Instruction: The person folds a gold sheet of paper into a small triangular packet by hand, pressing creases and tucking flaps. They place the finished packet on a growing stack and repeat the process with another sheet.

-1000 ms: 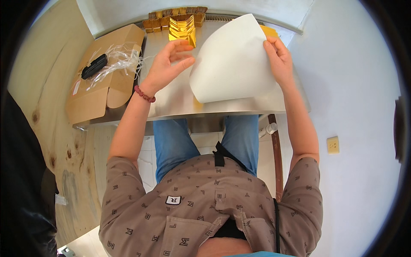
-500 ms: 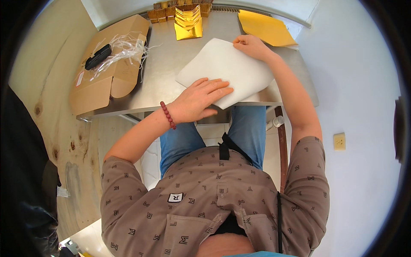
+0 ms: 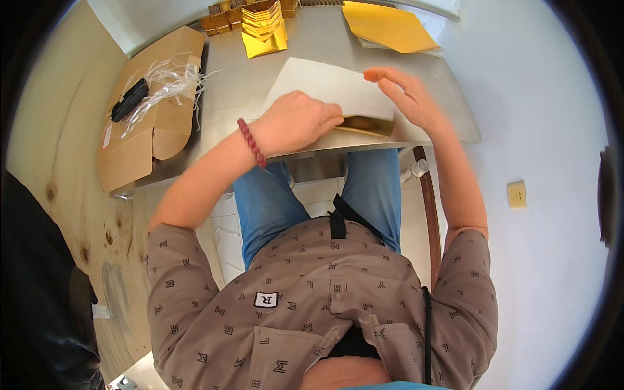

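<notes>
Metal tabletop [image 3: 227, 91] beside a pale wall [image 3: 552, 130]: white sheet [image 3: 325, 84] held at its near edge

Surface is grey with a dull sheen. The white sheet lies over its front middle portion, near edge raised. A gold-brown layer [image 3: 364, 126] shows below that edge; whether it is the sheet's underside or a separate piece cannot be determined.

Left hand [image 3: 292, 123]: grip closed, fingertips pinching the near edge of the white sheet; back of the hand uppermost. A dark red beaded bracelet [image 3: 251, 143] is on the wrist.

Right hand [image 3: 408, 97]: grip empty and moderately wide, thumb apart from the bent fingers, at the sheet's right side. Slight blur; contact with the sheet cannot be confirmed.

Far side: folded shiny gold pieces [image 3: 265, 36], overlapping in a stack, before a row of small brown-and-gold pieces [image 3: 221, 19]. Far right: yellow sheets [image 3: 390, 27], piled. Left: flattened brown cardboard [image 3: 175, 49] bearing clear plastic strips [image 3: 166, 88] and a black object [image 3: 130, 99].
</notes>
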The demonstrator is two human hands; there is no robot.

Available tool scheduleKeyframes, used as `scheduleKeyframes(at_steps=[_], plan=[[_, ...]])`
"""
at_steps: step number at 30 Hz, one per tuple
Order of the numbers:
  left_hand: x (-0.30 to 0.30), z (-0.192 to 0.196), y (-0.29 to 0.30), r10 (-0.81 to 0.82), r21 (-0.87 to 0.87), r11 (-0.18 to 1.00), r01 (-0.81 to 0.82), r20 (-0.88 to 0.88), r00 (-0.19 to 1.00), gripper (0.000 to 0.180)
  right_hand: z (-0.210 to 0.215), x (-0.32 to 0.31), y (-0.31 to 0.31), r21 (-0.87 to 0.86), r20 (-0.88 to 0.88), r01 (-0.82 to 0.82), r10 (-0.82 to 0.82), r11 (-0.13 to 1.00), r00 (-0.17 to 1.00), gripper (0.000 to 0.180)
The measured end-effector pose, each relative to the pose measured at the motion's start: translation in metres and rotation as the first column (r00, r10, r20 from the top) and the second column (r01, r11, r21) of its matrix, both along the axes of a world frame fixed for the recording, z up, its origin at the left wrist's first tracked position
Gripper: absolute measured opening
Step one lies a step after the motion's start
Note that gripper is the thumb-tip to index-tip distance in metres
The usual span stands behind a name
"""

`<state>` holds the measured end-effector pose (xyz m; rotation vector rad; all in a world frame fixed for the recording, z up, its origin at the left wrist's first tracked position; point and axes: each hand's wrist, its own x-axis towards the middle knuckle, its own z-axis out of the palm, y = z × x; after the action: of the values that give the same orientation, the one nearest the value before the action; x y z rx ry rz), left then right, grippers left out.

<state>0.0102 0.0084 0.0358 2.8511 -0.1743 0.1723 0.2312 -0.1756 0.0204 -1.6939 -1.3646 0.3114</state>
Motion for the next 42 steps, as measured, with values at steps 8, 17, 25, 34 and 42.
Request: scheduleKeyframes(at_steps=[8, 17, 25, 34, 42], plan=[[0.073, 0.022, 0.029, -0.120, -0.176, 0.982, 0.071, -0.292, 0.949, 0.035, -0.013, 0.004, -0.016, -0.107, -0.129, 0.156, -0.169, 0.982, 0.977, 0.047], [0.096, -0.004, 0.053, 0.132, -0.103, 0.983, -0.151, -0.168, 0.977, 0.044, -0.039, -0.002, -0.001, -0.107, -0.031, 0.273, -0.278, 0.956, 0.960, 0.043], [0.132, -0.040, 0.060, 0.178, 0.168, 0.970, -0.176, 0.005, 0.984, 0.067, -0.048, -0.002, 0.002, -0.097, -0.020, 0.347, -0.350, 0.933, 0.936, 0.040], [0.121, -0.040, 0.053, 0.143, -0.035, 0.989, -0.142, 0.043, 0.989, 0.045, -0.048, -0.003, 0.002, -0.097, -0.077, 0.335, -0.342, 0.937, 0.936, 0.020], [0.102, -0.012, 0.042, 0.171, -0.494, 0.848, -0.194, -0.093, 0.981, 0.025, -0.058, -0.002, -0.002, 0.285, -0.041, 0.378, -0.383, 0.881, 0.923, 0.014]])
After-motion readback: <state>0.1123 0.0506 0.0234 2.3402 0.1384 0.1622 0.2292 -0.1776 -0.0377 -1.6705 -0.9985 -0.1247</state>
